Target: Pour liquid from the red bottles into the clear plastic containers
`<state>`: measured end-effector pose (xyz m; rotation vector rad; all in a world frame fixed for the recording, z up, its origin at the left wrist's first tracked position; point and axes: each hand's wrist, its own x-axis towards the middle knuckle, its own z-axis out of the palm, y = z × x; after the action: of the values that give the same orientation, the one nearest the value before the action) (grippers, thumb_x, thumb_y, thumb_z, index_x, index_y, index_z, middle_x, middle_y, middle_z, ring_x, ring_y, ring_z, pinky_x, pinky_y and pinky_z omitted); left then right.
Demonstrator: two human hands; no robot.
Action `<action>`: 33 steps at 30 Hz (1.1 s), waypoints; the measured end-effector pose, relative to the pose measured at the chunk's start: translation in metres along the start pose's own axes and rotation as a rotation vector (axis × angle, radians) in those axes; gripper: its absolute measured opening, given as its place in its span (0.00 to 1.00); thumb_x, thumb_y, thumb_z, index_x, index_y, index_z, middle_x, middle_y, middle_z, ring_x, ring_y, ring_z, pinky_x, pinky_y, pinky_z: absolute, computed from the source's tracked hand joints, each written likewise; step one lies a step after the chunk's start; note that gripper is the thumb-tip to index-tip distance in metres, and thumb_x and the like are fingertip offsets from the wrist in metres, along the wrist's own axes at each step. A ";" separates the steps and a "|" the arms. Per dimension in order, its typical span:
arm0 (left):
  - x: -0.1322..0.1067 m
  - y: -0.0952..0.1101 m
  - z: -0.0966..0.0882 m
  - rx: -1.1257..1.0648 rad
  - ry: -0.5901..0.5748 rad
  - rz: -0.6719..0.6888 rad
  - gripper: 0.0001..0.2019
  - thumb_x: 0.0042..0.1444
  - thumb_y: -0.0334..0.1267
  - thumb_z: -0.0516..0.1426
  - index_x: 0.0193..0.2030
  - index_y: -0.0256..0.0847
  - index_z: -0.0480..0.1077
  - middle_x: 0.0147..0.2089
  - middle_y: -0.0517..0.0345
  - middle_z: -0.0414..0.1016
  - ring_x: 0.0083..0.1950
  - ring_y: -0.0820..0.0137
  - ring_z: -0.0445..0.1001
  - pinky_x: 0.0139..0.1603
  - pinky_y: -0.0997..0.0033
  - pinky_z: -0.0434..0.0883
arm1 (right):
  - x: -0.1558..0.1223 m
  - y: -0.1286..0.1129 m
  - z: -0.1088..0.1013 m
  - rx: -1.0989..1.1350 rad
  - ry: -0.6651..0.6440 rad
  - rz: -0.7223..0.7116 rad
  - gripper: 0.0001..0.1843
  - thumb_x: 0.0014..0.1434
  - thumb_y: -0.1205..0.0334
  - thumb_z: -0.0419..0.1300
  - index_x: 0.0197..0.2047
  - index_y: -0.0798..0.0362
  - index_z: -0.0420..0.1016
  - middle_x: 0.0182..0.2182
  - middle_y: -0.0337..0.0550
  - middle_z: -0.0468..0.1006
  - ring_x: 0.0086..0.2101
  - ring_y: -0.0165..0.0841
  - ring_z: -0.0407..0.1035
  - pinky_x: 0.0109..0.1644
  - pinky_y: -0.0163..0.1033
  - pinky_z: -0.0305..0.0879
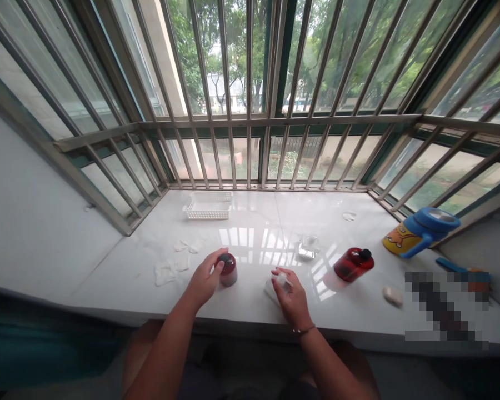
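Crumpled white wipes (165, 272) lie on the white stone sill (241, 312), left of the left hand (204, 279), whose fingers (219, 265) sit together, curved over the dark top of an upright red container (228, 272) and touching it. The right hand (292, 297) pinches a clear plastic piece (275, 289) between its fingers (280, 273), the piece partly hidden beneath them. Farther right lies a red bottle (353, 264), well apart from both hands
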<state>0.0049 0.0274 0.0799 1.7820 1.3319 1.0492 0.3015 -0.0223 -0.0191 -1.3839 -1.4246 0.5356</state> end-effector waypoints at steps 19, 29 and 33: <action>0.006 0.002 0.022 -0.171 0.016 -0.067 0.10 0.66 0.46 0.64 0.51 0.50 0.73 0.67 0.48 0.80 0.74 0.52 0.73 0.74 0.40 0.68 | 0.000 0.002 0.001 0.012 -0.016 0.012 0.17 0.70 0.46 0.62 0.54 0.45 0.83 0.56 0.50 0.80 0.60 0.46 0.75 0.66 0.53 0.71; 0.015 0.014 0.032 -0.117 0.197 -0.019 0.14 0.60 0.48 0.69 0.45 0.48 0.72 0.62 0.49 0.83 0.68 0.53 0.78 0.72 0.44 0.71 | 0.000 0.000 -0.001 0.004 -0.014 0.002 0.16 0.70 0.46 0.62 0.54 0.44 0.84 0.55 0.49 0.81 0.59 0.46 0.75 0.65 0.52 0.72; 0.006 0.005 0.010 0.078 0.302 -0.003 0.16 0.66 0.50 0.64 0.57 0.49 0.76 0.58 0.51 0.84 0.59 0.56 0.82 0.63 0.53 0.77 | 0.000 0.000 -0.001 0.010 -0.015 0.007 0.17 0.70 0.45 0.62 0.54 0.45 0.84 0.55 0.50 0.81 0.59 0.46 0.75 0.65 0.52 0.73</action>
<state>0.0165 0.0312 0.0807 1.7246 1.5728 1.3203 0.3022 -0.0225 -0.0182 -1.3804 -1.4274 0.5577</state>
